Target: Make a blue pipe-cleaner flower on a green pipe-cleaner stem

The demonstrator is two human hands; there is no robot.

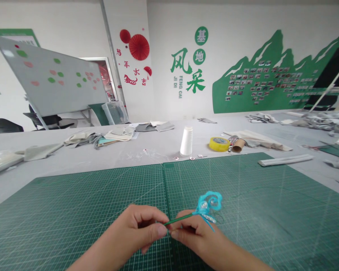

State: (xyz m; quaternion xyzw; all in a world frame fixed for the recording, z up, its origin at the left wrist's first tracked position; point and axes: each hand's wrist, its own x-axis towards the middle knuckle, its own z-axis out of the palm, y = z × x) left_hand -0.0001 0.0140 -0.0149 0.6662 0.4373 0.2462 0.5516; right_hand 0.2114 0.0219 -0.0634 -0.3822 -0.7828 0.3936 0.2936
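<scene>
A bright blue, flower-like ornament with pale, shiny pieces and curled loops sits on a thin green stem. The thumb and fingers of my left hand pinch this stem near its lower end. My right hand is closed just beside the left fingertips, with the stem passing over its index finger. What lies between the right thumb and fingers is hidden. A fine dark thread loop shows beside the ornament. Both hands are above the green cutting mats.
Beyond the mats stand a cone of white thread, a yellow tape roll and a cardboard tube. Grey fabric pieces lie along the table's far side. A folded pale strip crosses the right mat's edge.
</scene>
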